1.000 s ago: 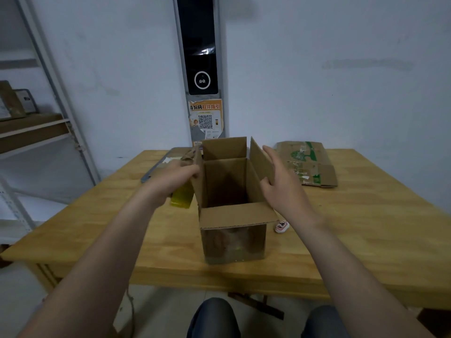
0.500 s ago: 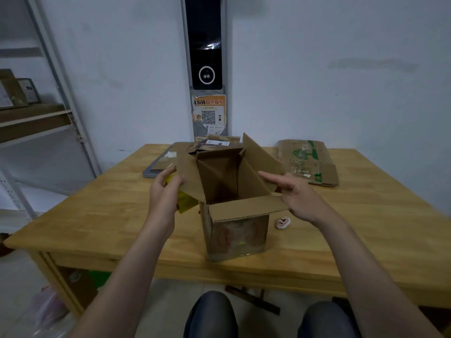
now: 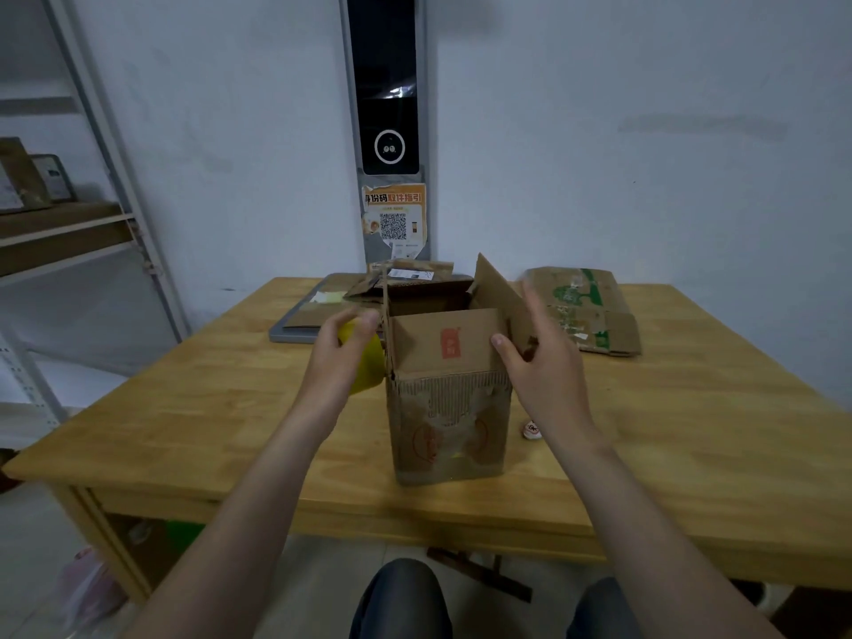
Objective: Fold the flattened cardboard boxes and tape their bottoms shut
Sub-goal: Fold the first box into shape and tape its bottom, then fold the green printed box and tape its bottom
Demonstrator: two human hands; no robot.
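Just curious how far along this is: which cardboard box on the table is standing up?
The brown box with red print in the middle stands upright; the green-printed box lies flat.

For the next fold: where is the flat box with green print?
Head view: the flat box lies on the table, beyond the right hand, right of the upright box.

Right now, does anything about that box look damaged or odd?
Yes. The upright cardboard box has a damaged front wall: just below the raised near flap, the outer paper is torn away in a ragged band, exposing the corrugated ribs.
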